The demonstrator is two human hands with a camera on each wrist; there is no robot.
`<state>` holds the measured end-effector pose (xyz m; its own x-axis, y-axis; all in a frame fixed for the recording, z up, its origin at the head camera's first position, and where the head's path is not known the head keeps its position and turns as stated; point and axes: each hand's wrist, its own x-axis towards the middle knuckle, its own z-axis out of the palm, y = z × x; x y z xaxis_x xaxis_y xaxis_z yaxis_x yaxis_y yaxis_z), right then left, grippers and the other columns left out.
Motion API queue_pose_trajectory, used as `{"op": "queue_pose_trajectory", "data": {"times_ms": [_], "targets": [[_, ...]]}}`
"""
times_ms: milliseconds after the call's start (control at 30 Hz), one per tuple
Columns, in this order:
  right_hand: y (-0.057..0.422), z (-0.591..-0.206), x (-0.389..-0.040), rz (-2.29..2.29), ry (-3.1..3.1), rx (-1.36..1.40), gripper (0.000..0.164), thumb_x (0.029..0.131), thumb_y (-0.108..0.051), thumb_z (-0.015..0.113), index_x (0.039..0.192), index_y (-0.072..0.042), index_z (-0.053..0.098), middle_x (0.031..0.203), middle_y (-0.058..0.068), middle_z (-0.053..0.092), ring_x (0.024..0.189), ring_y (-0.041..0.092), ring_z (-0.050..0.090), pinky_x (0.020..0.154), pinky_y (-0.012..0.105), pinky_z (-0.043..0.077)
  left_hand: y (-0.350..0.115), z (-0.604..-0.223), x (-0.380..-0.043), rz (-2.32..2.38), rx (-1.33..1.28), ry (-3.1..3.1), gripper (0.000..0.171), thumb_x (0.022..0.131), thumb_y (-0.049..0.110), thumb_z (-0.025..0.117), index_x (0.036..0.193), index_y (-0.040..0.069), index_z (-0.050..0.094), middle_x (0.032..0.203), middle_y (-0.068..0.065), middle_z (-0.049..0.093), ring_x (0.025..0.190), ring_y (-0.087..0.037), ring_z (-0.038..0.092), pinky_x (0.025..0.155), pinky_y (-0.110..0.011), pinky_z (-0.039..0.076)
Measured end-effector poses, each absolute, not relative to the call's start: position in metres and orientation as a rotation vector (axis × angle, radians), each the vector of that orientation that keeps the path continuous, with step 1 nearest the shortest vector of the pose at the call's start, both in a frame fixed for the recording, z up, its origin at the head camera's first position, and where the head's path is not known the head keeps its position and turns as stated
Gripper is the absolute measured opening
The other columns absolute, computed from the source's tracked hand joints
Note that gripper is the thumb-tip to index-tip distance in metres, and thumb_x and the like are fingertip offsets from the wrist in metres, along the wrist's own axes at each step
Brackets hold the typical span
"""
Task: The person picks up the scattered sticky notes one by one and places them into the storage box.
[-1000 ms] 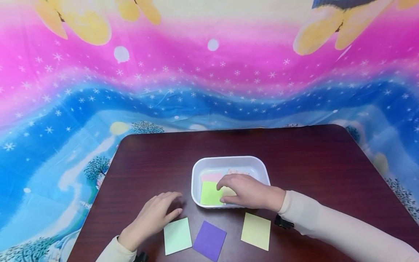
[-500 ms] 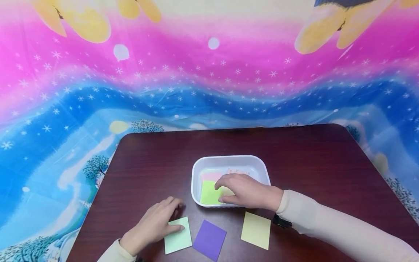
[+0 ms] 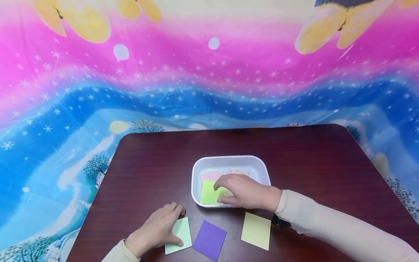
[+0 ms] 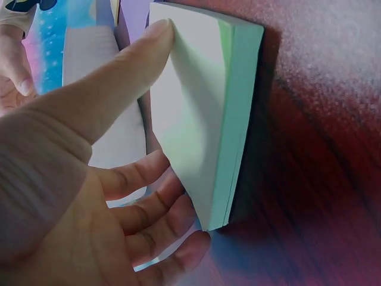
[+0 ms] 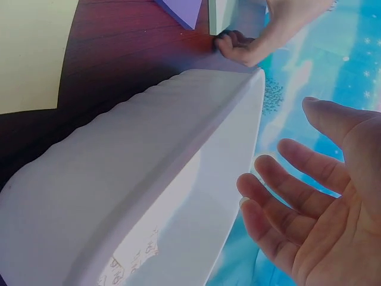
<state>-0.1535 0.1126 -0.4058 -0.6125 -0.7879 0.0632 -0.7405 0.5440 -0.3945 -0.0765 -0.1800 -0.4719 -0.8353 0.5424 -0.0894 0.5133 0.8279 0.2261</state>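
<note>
My left hand (image 3: 159, 226) spans a thick pad of mint-green sticky notes (image 4: 190, 113) that lies on the table. Its thumb rests on the top sheet, and the curled fingertips meet the pad's edge, gripping it. Over the white plastic bin (image 3: 252, 158) hovers my right hand (image 3: 247, 191), fingers loosely bent and nothing held. Inside the bin lie a lime-green sticky note pad (image 3: 208, 192), a pink one (image 3: 211, 176) and a pale piece with red print (image 3: 239, 171); the hand hides part of them.
A purple sticky note pad (image 3: 210, 240) lies just right of the mint one. Farther right is a pale yellow pad (image 3: 256, 231), in front of the bin. The dark wooden table (image 3: 311, 163) reaches back to a colourful printed cloth (image 3: 209, 72).
My left hand has come down and slightly right onto the mint-green sticky notes, its thumb now on top of the pad. The right hand stays nearly still over the bin.
</note>
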Motion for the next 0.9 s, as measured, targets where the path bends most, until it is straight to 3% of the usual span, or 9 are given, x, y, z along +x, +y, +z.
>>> {"op": "queue_pose_trajectory", "data": {"times_ms": [200, 467, 700, 800, 900], "targets": [[0.1141, -0.4052, -0.1537, -0.577, 2.657, -1.321, 0.033, 0.085, -0.037, 0.063, 0.11, -0.016, 0.066, 0.106, -0.007, 0.066, 0.103, 0.004, 0.057, 0.103, 0.042, 0.035, -0.1784, -0.4716, -0.0773, 0.31, 0.835, 2.86, 0.063, 0.044, 0.053, 0.081, 0.088, 0.021, 0.05, 0.076, 0.014, 0.039, 0.069, -0.008, 0.037, 0.058, -0.027, 0.036], [0.1146, -0.4036, -0.1551, -0.595, 2.656, -1.329, 0.036, 0.086, -0.037, 0.062, 0.114, -0.014, 0.064, 0.109, -0.004, 0.066, 0.102, 0.007, 0.058, 0.097, 0.036, 0.041, -0.1785, -0.4733, -0.0773, 0.305, 0.786, 2.887, 0.069, 0.042, 0.056, 0.081, 0.091, 0.018, 0.052, 0.076, 0.012, 0.044, 0.067, -0.008, 0.041, 0.059, -0.031, 0.04], [0.1153, -0.4029, -0.155, -0.585, 2.66, -1.316, 0.039, 0.086, -0.038, 0.062, 0.117, -0.015, 0.063, 0.112, -0.006, 0.064, 0.106, 0.007, 0.056, 0.1, 0.037, 0.039, -0.1785, -0.4725, -0.0765, 0.269, 0.778, 2.879, 0.062, 0.042, 0.057, 0.08, 0.08, 0.02, 0.047, 0.072, 0.01, 0.037, 0.064, -0.009, 0.036, 0.055, -0.028, 0.036], [0.115, -0.4028, -0.1554, -0.583, 2.66, -1.316, 0.038, 0.086, -0.038, 0.062, 0.117, -0.015, 0.063, 0.112, -0.007, 0.064, 0.105, 0.007, 0.056, 0.1, 0.038, 0.038, -0.1798, -0.4712, -0.0767, 0.281, 0.788, 2.869, 0.063, 0.045, 0.058, 0.079, 0.083, 0.021, 0.046, 0.074, 0.011, 0.037, 0.065, -0.009, 0.037, 0.055, -0.028, 0.037], [0.1147, -0.4026, -0.1558, -0.585, 2.659, -1.315, 0.038, 0.086, -0.038, 0.062, 0.116, -0.015, 0.063, 0.111, -0.006, 0.064, 0.104, 0.007, 0.057, 0.099, 0.037, 0.039, -0.1817, -0.4691, -0.0772, 0.376, 0.802, 2.845, 0.056, 0.054, 0.052, 0.078, 0.089, 0.022, 0.046, 0.072, 0.012, 0.042, 0.061, -0.007, 0.04, 0.052, -0.028, 0.038]]}}
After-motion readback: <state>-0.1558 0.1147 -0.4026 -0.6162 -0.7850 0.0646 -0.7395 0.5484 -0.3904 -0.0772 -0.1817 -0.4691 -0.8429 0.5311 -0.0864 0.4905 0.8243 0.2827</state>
